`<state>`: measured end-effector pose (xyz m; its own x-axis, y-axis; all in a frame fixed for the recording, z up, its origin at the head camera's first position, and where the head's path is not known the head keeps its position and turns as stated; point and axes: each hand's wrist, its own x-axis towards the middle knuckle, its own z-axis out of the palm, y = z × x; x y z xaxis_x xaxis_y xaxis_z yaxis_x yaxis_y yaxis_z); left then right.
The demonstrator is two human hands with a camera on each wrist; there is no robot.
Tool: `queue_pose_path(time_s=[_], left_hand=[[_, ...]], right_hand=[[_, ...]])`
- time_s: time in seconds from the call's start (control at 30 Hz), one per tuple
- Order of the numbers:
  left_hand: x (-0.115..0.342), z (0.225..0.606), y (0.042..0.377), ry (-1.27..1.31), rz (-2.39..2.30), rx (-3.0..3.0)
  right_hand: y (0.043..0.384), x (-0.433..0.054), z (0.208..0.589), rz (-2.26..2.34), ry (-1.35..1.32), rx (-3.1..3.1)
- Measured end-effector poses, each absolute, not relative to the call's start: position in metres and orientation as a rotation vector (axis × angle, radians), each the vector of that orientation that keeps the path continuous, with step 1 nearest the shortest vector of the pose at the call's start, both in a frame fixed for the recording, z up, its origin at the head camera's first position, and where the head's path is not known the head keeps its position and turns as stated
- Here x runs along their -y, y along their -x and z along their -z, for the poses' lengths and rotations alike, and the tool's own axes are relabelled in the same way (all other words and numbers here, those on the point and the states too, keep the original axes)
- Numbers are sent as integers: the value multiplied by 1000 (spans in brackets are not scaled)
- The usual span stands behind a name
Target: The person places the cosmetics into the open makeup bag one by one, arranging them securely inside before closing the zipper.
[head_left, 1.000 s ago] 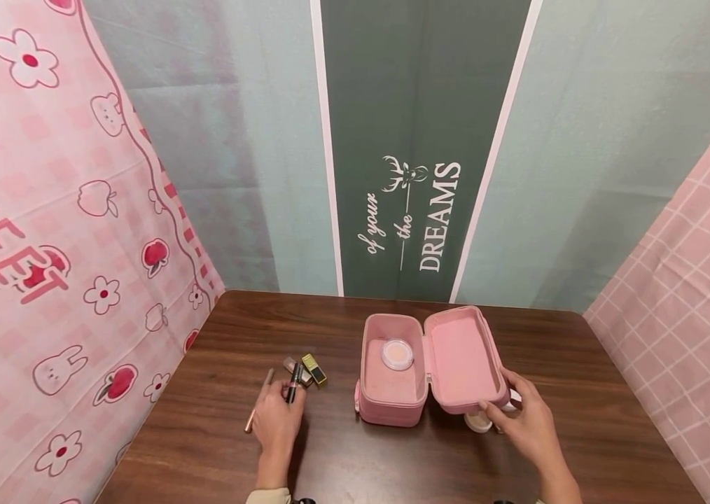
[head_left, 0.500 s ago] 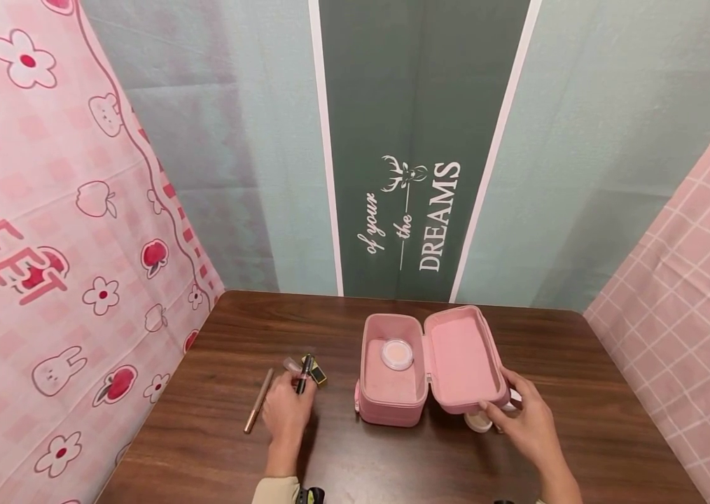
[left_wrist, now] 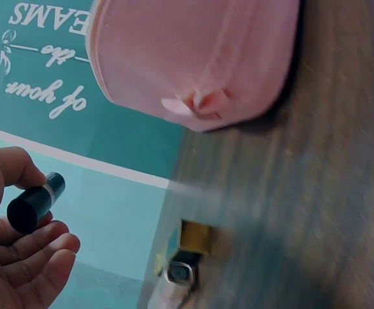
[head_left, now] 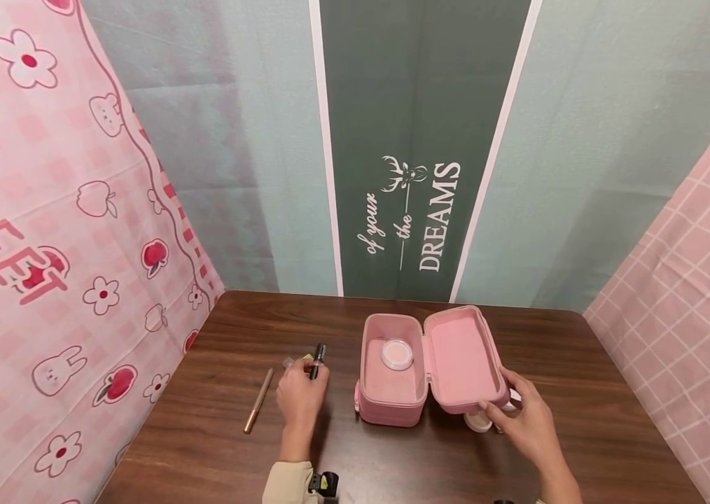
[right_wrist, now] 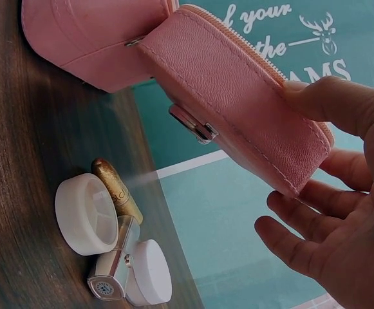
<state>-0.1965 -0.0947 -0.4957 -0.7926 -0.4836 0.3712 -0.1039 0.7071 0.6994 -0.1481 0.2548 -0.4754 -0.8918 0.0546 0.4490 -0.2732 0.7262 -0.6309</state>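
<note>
In the head view my left hand (head_left: 302, 395) pinches a black lipstick tube (head_left: 318, 360), held above the table to the left of the pink cosmetic case (head_left: 393, 414). The left wrist view shows the tube (left_wrist: 35, 205) between thumb and fingers. My right hand (head_left: 528, 420) grips the near right corner of the case's lid (head_left: 463, 357), which is swung out to the right. Seen from the right wrist, the thumb lies on the zip edge of the lid (right_wrist: 232, 96) with fingers beneath. A round powder compact (head_left: 397, 354) lies inside the case.
A rose-gold pencil (head_left: 258, 402) lies left of my left hand. A gold-and-black tube (left_wrist: 195, 238) rests just beyond that hand. Under the lid sit a white round pot (right_wrist: 87, 212), a gold tube (right_wrist: 117, 193), a clear rectangular bottle (right_wrist: 114, 264) and a white jar (right_wrist: 151, 273).
My left hand has lifted the black lipstick tube and moved right and slightly away from the pencil, toward the case. My right hand and the lid have stayed put.
</note>
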Motion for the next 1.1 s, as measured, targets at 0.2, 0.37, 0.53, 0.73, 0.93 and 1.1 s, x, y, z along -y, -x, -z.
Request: queue_pose_path(time_s=[0.2,0.37,0.53,0.73,0.93,1.1], left_hand=[[84,485,207,-450,964,2394],[77,479,215,-421,973,2405],[68,476,220,-385,1006,2409],[56,477,223,-396,1043,2431],[48,479,232,-342,1091,2393],[43,479,238,-335,1117,2383]], right_hand=[[149,-255,474,-998,-165,2490],[150,-256,474,-1002,-178,2488],[151,-256,473,-1007,-195,2480],[149,-255,475,-1001,-180,2482],[150,-255,473,-1008,-188,2476],[149,-255,473,-1019,-184,2490]])
